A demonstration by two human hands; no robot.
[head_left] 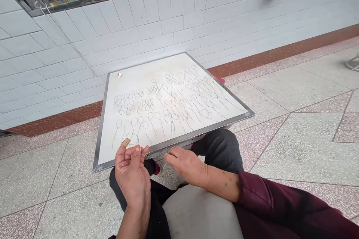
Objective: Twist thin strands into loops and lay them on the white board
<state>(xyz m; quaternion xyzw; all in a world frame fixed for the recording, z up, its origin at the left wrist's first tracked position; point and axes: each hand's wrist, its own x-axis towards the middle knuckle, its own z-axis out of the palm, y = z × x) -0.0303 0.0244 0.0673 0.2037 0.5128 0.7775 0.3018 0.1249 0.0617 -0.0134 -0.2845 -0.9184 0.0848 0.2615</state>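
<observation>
The wire point(138, 140) stands above the near edge of the surface point(134, 78), its loop upright, pinched at the base by the left hand's point(133, 171) fingers; its tail runs to the right hand point(186, 164), whose fingers look closed on it. It should be very light, springy enough to keep its curve, yet easily kinked, and thin enough to slip. Best hold: where loop meets tail, with the tail's end kept lightly taut

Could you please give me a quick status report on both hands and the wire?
Left hand pinching a looped wire. Right hand closed, apparently on its tail. Nothing visibly blocking.
</observation>
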